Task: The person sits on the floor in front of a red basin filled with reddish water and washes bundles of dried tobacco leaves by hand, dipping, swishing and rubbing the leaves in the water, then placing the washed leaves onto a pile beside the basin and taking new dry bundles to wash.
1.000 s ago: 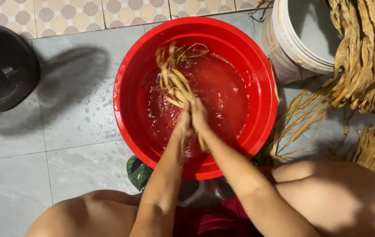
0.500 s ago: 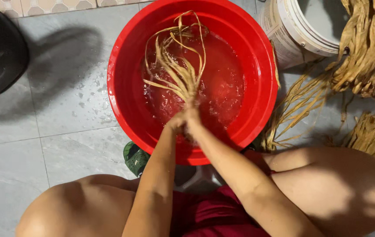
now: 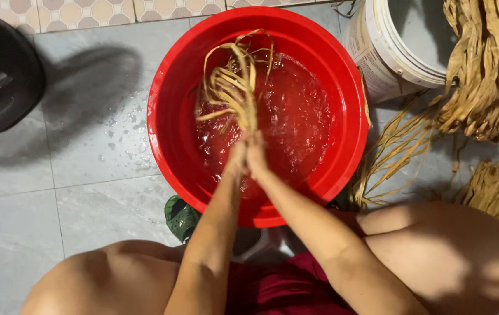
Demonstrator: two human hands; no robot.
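Observation:
A round red basin [image 3: 349,87] of water stands on the grey tiled floor in front of me. Over it my left hand [image 3: 236,158] and my right hand [image 3: 256,153] are pressed together, both closed around the lower end of a bundle of wet straw-coloured fibre strips [image 3: 233,87]. The strips fan upward and curl over the water toward the basin's far rim. Both forearms reach in from the bottom of the view, between my bare knees.
A white plastic bucket [image 3: 378,52] stands at the basin's upper right. Heaps of dry fibre strips [image 3: 489,70] lie at the right, with another bunch [image 3: 497,192] by my right knee. A black round object [image 3: 1,76] sits at the far left. Water drops spot the tiles.
My joined hands have lifted the fibre bundle up out of the water and shifted slightly; the strips now stand more upright and spread. The view has tilted a little.

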